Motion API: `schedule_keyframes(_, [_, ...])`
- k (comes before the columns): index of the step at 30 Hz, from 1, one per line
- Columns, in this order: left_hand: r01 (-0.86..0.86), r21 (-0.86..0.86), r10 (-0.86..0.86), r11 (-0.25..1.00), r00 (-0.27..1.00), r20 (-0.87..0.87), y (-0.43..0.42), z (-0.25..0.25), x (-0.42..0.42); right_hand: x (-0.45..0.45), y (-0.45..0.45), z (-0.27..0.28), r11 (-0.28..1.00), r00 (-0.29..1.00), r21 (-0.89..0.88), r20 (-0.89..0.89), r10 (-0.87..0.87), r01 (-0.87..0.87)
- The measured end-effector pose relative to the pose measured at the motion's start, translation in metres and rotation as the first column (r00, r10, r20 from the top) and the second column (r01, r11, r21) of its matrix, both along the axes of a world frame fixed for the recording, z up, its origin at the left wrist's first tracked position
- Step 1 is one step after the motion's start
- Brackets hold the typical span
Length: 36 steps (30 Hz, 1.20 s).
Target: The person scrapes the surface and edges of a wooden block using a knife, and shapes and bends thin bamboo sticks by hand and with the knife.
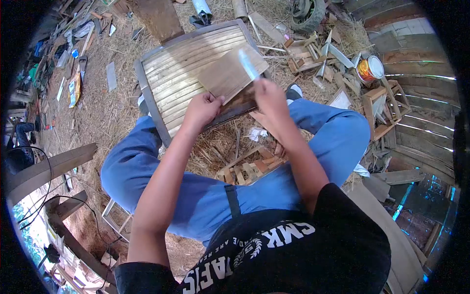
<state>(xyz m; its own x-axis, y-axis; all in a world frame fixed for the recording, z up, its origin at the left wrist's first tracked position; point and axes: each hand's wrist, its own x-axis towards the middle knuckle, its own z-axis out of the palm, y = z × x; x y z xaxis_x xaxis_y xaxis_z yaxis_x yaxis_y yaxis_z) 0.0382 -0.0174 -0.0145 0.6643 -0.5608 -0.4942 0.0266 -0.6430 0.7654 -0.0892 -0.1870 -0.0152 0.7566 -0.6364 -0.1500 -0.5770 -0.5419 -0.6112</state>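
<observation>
A flat, light brown wooden board lies tilted across a slatted wooden panel with a dark frame, in front of my knees. My left hand is closed on the board's near left edge, thumb and fingers pinching it. Above the board's right end, my right hand is wrapped round the lower end of a flat, shiny, blade-like tool. The tool's handle is hidden in the fist and its outline is blurred. Whether the blade touches the board I cannot tell.
Straw and wood scraps cover the ground. A wooden post stands beyond the panel. At right are a paint can, a wooden frame and a tyre. Small wood offcuts lie between my legs. A beam juts in at left.
</observation>
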Motion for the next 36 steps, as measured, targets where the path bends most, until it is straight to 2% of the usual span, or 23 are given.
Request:
schedule_keyframes(2, [-0.014, 0.003, 0.014, 1.0, 1.0, 0.003, 0.001, -0.002, -0.001, -0.001, -0.003, 0.0, 0.928, 0.981, 0.325, 0.002, -0.192, 0.181])
schedule_keyframes(4, [-0.028, -0.008, 0.028, 1.0, 1.0, 0.008, -0.001, -0.006, -0.001, -0.001, 0.004, 0.001, 0.847, 0.959, 0.465, -0.016, -0.282, 0.257])
schedule_keyframes(5, [-0.024, -0.022, 0.024, 0.999, 1.0, -0.008, 0.0, -0.008, 0.0, -0.002, 0.025, -0.003, 0.971, 0.996, 0.223, -0.004, -0.087, 0.086])
schedule_keyframes(6, [-0.02, -0.035, 0.019, 0.999, 1.0, -0.021, 0.0, -0.008, 0.001, -0.001, 0.038, 0.001, 0.994, 0.993, -0.029, -0.041, 0.108, -0.109])
schedule_keyframes(9, [-0.031, -0.066, 0.031, 0.997, 0.999, -0.009, 0.001, -0.011, -0.001, 0.002, 0.044, 0.016, 0.994, 0.985, 0.019, -0.138, 0.106, -0.105])
schedule_keyframes(10, [-0.031, -0.061, 0.03, 0.998, 0.999, -0.01, 0.0, -0.008, -0.001, 0.001, 0.031, 0.005, 0.994, 0.985, 0.024, -0.139, 0.107, -0.104])
schedule_keyframes(11, [-0.027, -0.034, 0.027, 0.999, 1.0, 0.009, -0.001, -0.004, -0.002, 0.0, 0.007, -0.013, 0.996, 0.999, 0.087, -0.048, 0.003, 0.001])
schedule_keyframes(13, [-0.024, -0.008, 0.025, 1.0, 0.999, 0.026, 0.001, -0.005, -0.003, 0.001, -0.002, -0.012, 0.983, 0.994, 0.157, 0.036, -0.106, 0.099])
schedule_keyframes(15, [-0.018, -0.013, 0.018, 1.0, 0.999, 0.043, 0.0, -0.007, -0.002, 0.002, -0.005, -0.004, 0.992, 0.993, 0.037, -0.01, -0.119, 0.119])
schedule_keyframes(16, [-0.017, -0.018, 0.018, 1.0, 0.999, 0.047, -0.001, -0.007, -0.002, 0.001, 0.003, -0.003, 0.992, 0.993, 0.033, -0.006, -0.12, 0.12])
schedule_keyframes(18, [-0.042, -0.027, 0.042, 0.999, 0.999, 0.016, 0.0, -0.006, -0.001, -0.001, 0.036, -0.001, 0.999, 0.999, -0.04, -0.028, 0.035, -0.036])
schedule_keyframes(19, [-0.041, -0.025, 0.041, 0.999, 0.999, 0.02, 0.0, -0.007, 0.0, -0.002, 0.043, 0.004, 0.997, 0.997, -0.006, -0.029, 0.075, -0.076])
schedule_keyframes(22, [-0.046, -0.058, 0.043, 0.997, 0.997, -0.059, 0.002, -0.009, 0.002, 0.0, 0.028, 0.012, 0.997, 0.997, -0.055, -0.051, 0.054, -0.057])
schedule_keyframes(23, [-0.045, -0.052, 0.041, 0.998, 0.996, -0.078, 0.001, -0.008, 0.003, -0.002, 0.017, 0.004, 0.994, 1.0, -0.105, 0.005, 0.026, -0.025])
schedule_keyframes(24, [-0.044, -0.047, 0.039, 0.998, 0.995, -0.096, 0.001, -0.007, 0.003, -0.004, 0.006, -0.007, 0.994, 1.0, -0.102, 0.001, 0.025, -0.024])
schedule_keyframes(25, [-0.045, -0.049, 0.04, 0.998, 0.994, -0.098, 0.001, -0.009, 0.002, -0.002, -0.003, -0.01, 0.999, 0.999, 0.007, 0.012, -0.038, 0.038])
schedule_keyframes(27, [-0.048, -0.065, 0.042, 0.997, 0.995, -0.089, 0.0, -0.012, 0.003, -0.003, -0.003, -0.008, 0.997, 0.997, -0.001, 0.0, -0.076, 0.076])
schedule_keyframes(31, [-0.043, -0.073, 0.036, 0.996, 0.995, -0.096, -0.001, -0.013, 0.005, -0.005, 0.035, 0.0, 0.996, 0.999, -0.068, -0.015, 0.05, -0.051])
schedule_keyframes(34, [-0.028, -0.066, 0.021, 0.997, 0.995, -0.098, 0.0, -0.01, 0.003, -0.005, 0.022, 0.0, 0.997, 0.999, -0.066, 0.036, 0.035, -0.032])
schedule_keyframes(36, [-0.046, -0.056, 0.039, 0.997, 0.991, -0.125, -0.001, -0.004, 0.002, -0.002, 0.011, -0.003, 0.996, 0.999, -0.081, -0.02, -0.031, 0.029])
